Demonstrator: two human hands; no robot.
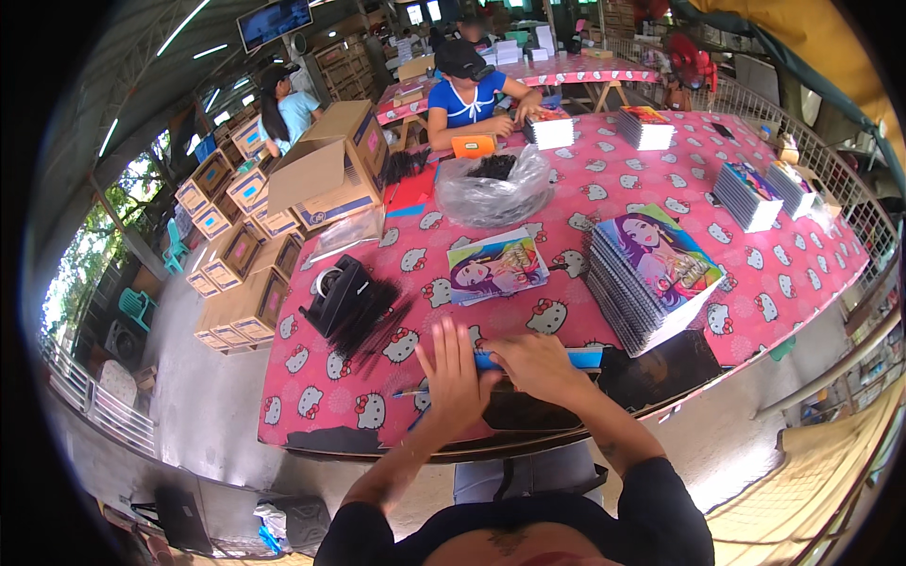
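My left hand (455, 379) lies at the near edge of the table, fingers stretched out and thumb pointing right. Beside it, my right hand (540, 366) bends its fingers over a flat blue strip (585, 357), whose exact kind I cannot make out. Below the strip is a dark panel (528, 412), partly covered by my right wrist. A blue pen (411, 392) lies left of my left hand. Just beyond my hands rests a small pile of illustrated covers (498, 268). To the right rises a tall stack of spiral-bound notebooks (651, 274).
A black tape dispenser (351, 294) and thin black spiral bindings (373, 325) lie at left. A clear plastic bag (495, 189) stands farther back. Across the pink tablecloth (604, 170), a person in blue (472, 104) handles notebooks. Cardboard boxes (326, 174) stand at far left.
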